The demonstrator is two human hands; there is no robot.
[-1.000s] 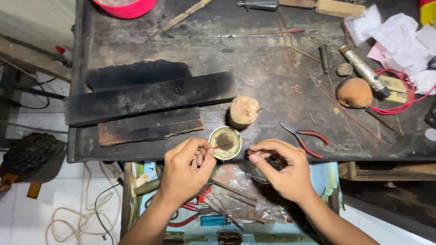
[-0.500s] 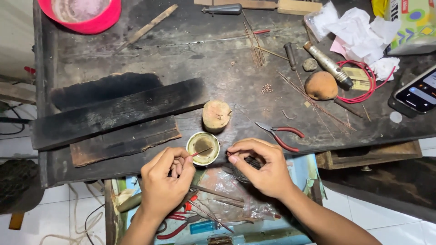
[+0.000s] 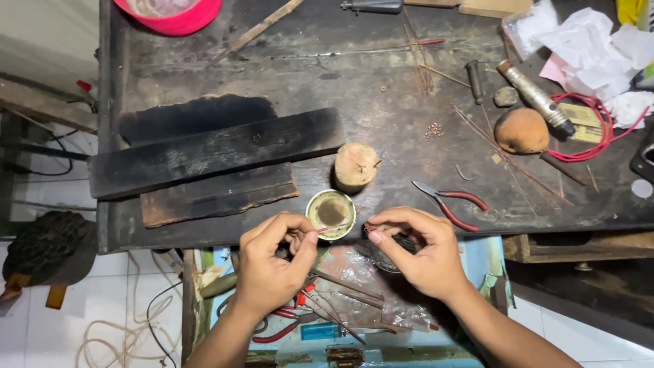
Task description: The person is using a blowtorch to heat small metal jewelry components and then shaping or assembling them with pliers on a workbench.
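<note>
Tin (image 3: pixel 331 214), a small round open one with a brownish residue inside, sits at the near edge of the dark, scorched tabletop (image 3: pixel 381 88), low in the middle of the frame, between the two hands. The left hand (image 3: pixel 271 267) is held just beside it at lower centre-left, its grip pressed together on something thin and reddish whose tip reaches toward the tin's rim; the item is too small to be named. The right hand (image 3: pixel 424 253) is curled at lower centre-right, thumb and forefinger pinched close over a dark round object that is mostly covered by the fingers. For work this fine, it is judged that both wrists are best braced against the tabletop's edge, the pinch kept light, and the piece brought over the tin so that anything dropped lands inside it and not in the cluttered drawer (image 3: pixel 354 320) below. A stubby wooden block (image 3: pixel 355 165) stands just above the tin, and red-handled pliers (image 3: pixel 452 202) lie to the right of it, near the right hand. Charred planks (image 3: pixel 218 151) occupy the left of the frame. Much is hard to make out: what the right hand actually holds, whether the left hand's piece touches the tin, and what the residue is. The pink bowl (image 3: pixel 170 12) at the upper left is cut off by the frame's top, and crumpled paper (image 3: pixel 586 48) and a red cord (image 3: pixel 593 129) run out at the upper right.
</note>
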